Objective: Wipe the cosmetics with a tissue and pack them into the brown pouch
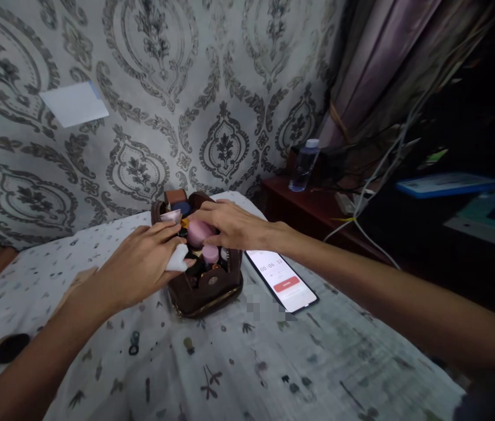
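An open brown bag (206, 292) stands upright on the patterned sheet, filled with several small items. Among them are a pink rounded item (200, 233), a pink-capped container (210, 254) and something dark blue at the back. My left hand (144, 263) is at the bag's left side, its fingers closed around a white item (177, 258). My right hand (229, 225) reaches over the right rim, fingers bent around the pink rounded item. The undersides of its fingers and the bag's depths are partly hidden.
A lit phone (282, 280) lies right of the bag. A water bottle (304, 166) stands on a red-brown table (291, 202) at the back right, near loose white cables (372, 175). A black oval object (9, 349) lies at left. Patterned wallpaper (225, 88) rises behind.
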`<action>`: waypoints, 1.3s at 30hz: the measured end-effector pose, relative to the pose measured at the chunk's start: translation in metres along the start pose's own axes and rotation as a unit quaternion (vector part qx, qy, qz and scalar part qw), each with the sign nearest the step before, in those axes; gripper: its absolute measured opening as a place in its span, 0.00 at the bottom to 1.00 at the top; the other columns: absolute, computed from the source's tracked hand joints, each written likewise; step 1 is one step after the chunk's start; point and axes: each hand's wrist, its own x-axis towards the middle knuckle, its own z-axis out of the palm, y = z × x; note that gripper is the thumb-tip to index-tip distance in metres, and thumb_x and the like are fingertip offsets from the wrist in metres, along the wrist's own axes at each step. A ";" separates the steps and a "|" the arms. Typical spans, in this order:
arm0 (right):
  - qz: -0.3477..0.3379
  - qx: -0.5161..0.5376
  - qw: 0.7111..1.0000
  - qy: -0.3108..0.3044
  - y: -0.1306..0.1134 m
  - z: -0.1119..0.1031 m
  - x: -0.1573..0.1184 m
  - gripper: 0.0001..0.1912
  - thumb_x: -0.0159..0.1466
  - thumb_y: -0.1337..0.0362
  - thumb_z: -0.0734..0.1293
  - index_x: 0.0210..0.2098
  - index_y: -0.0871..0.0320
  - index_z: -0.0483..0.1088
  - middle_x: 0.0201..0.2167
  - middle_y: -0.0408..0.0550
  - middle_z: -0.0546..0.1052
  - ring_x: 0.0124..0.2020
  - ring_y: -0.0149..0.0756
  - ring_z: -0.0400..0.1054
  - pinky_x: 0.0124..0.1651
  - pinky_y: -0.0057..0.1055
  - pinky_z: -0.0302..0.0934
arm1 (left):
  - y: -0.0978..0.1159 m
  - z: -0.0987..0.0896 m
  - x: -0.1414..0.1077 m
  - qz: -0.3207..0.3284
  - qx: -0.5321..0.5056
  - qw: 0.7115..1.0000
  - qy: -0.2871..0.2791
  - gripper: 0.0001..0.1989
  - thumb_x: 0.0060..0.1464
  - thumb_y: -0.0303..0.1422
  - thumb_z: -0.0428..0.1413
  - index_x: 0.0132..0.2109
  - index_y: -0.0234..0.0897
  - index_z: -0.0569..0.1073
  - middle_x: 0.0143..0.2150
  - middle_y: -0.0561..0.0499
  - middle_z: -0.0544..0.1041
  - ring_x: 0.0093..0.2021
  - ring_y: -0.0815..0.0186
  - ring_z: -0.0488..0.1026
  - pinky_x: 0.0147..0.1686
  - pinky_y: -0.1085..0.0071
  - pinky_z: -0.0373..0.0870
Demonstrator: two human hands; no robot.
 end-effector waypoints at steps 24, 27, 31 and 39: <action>0.093 -0.037 0.985 -0.143 -0.014 -0.012 0.034 0.28 0.58 0.55 0.72 0.57 0.55 0.72 0.55 0.54 0.77 0.56 0.51 0.71 0.50 0.35 0.62 | 0.000 0.000 -0.004 -0.004 -0.023 1.000 0.017 0.23 0.65 0.47 0.50 0.54 0.34 0.76 0.60 0.38 0.76 0.65 0.48 0.68 0.58 0.51 0.67; 0.074 -0.028 0.987 -0.139 -0.009 -0.010 0.031 0.29 0.60 0.52 0.71 0.59 0.53 0.71 0.55 0.52 0.77 0.55 0.48 0.71 0.49 0.33 0.61 | 0.000 0.001 -0.004 -0.015 -0.026 0.999 0.015 0.23 0.65 0.46 0.51 0.55 0.33 0.75 0.61 0.38 0.75 0.65 0.49 0.67 0.60 0.52 0.66; 0.064 -0.007 0.990 -0.127 -0.006 -0.011 0.026 0.23 0.64 0.56 0.68 0.58 0.55 0.72 0.51 0.51 0.79 0.51 0.44 0.73 0.44 0.30 0.60 | 0.000 0.002 -0.006 -0.018 -0.035 0.999 0.018 0.24 0.64 0.46 0.52 0.57 0.33 0.74 0.62 0.38 0.74 0.66 0.49 0.66 0.61 0.50 0.65; 0.082 -0.034 0.984 -0.153 -0.012 -0.023 0.021 0.17 0.64 0.71 0.63 0.49 0.56 0.78 0.41 0.49 0.82 0.40 0.36 0.74 0.34 0.27 0.55 | 0.003 0.002 -0.006 -0.029 -0.028 0.999 0.009 0.23 0.63 0.43 0.55 0.58 0.32 0.74 0.64 0.37 0.72 0.67 0.48 0.66 0.61 0.49 0.66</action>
